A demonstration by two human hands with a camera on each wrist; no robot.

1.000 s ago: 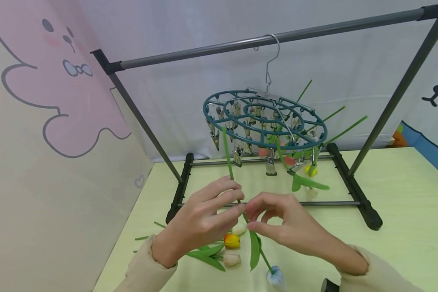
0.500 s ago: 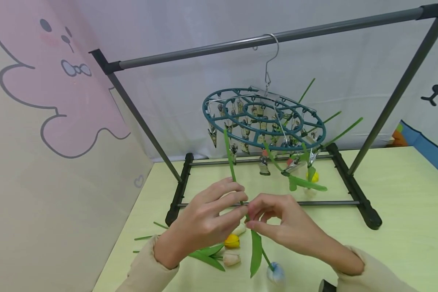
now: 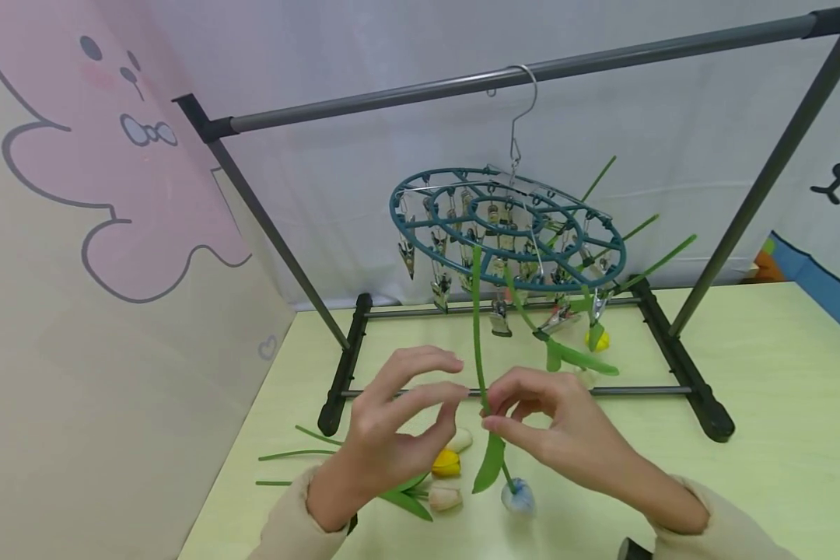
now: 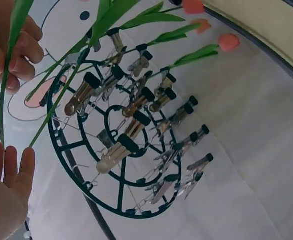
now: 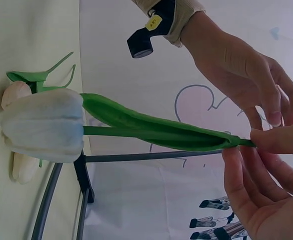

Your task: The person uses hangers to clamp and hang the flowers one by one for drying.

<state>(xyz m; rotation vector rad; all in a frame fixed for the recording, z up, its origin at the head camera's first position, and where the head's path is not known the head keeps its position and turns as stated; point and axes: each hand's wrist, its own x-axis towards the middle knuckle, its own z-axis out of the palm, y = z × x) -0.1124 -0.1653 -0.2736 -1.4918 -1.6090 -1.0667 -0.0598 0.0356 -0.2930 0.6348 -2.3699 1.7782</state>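
Note:
In the head view my right hand (image 3: 556,412) pinches the green stem of a pale blue-and-white tulip (image 3: 518,498), just above its leaf. The tulip hangs bloom down with its bare stem end pointing up; its bloom fills the left of the right wrist view (image 5: 46,125). My left hand (image 3: 399,420) is beside the stem, fingers loosely bent and parted, holding nothing. Behind both hands hangs a round teal clip hanger (image 3: 511,285) with many metal clips (image 3: 502,320). Several tulips with green stems (image 3: 672,253) hang from its right side.
A grey rack bar (image 3: 392,95) carries the hanger's hook, and black feet (image 3: 696,397) support the rack on the table (image 3: 777,467). Several tulips lie left of the held one, among them a yellow bloom (image 3: 446,464) and a pale pink one (image 3: 445,496).
My left hand has let go of the stem and its fingers have spread. The held tulip's stem has swung from leaning left to nearly upright, with my right hand slightly further right. The hanger has turned slightly.

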